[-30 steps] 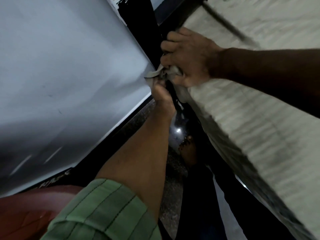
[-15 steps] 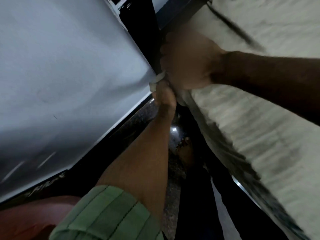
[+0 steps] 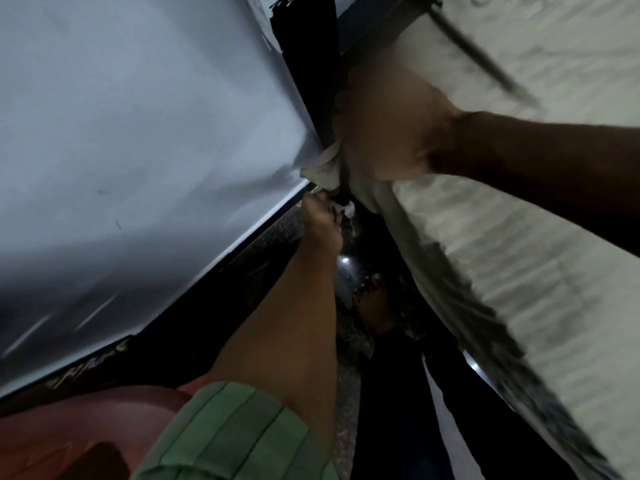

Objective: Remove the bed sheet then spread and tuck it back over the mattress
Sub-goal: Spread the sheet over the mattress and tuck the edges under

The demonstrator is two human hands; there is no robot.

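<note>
Gripping the corner of the pale bed sheet (image 3: 519,265), the person's right hand (image 3: 388,129) is motion-blurred, fingers curled over the mattress corner. Below it, the left hand (image 3: 320,223) pinches a bunched fold of sheet, its fingertips hidden. A grey wall (image 3: 138,133) stands alongside; a bare foot (image 3: 372,306) shows dimly on the dark floor.

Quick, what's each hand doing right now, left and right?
Left hand: pinching the bunched bed sheet corner from below.
Right hand: blurred, at the mattress corner; grip cannot be told.
</note>
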